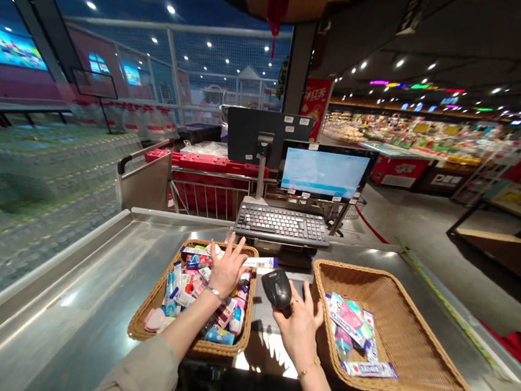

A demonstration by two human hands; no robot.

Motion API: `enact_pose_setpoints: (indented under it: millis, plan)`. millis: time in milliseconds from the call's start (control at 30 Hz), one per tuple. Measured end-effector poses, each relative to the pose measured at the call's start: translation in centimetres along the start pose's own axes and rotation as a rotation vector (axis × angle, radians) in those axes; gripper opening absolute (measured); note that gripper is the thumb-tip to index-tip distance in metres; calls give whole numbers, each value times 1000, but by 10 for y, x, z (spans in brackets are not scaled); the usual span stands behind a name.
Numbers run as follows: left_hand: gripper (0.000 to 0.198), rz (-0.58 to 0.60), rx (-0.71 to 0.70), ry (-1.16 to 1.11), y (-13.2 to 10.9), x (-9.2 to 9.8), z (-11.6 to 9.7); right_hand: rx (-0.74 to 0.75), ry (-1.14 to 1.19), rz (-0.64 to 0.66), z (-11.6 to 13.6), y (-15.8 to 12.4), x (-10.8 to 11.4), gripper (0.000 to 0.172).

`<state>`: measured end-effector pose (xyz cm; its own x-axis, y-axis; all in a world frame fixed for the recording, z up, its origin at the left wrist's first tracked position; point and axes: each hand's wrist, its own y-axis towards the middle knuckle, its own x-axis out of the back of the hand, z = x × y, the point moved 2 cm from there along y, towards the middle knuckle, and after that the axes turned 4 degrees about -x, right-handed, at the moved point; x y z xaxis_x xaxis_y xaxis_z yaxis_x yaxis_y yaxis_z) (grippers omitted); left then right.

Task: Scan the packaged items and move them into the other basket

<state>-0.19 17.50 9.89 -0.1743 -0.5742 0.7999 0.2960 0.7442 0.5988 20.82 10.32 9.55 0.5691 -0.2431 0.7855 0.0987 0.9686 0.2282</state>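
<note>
My left hand (227,269) hovers with spread fingers over the left wicker basket (148,314), which is full of several small packaged items such as toothbrushes and tubes (187,287); the hand holds nothing I can see. My right hand (298,325) is wrapped round the handle of a black barcode scanner (277,287), held between the two baskets. The right wicker basket (411,351) holds a few packets (349,327) at its left end. A long white packet (261,261) lies behind the left basket.
A steel checkout counter (96,278) carries both baskets. Behind them stand a keyboard (282,223), a lit screen (325,172) and a second monitor's back (266,136). A red shopping trolley (206,181) stands beyond. Shop aisles stretch to the right.
</note>
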Motion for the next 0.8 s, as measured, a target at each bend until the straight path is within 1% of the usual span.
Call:
enact_pose_setpoints:
  millis: [233,567,800]
  plan:
    - [15,-64,-19,33,2,0,-7,14,15,10,-3,-2,0,38]
    - [15,-81,-20,28,5,1,-13,42,24,-3,-3,-2,6,39]
    - [15,-86,-26,23,7,-2,-16,57,51,-22,-5,-2,7,37]
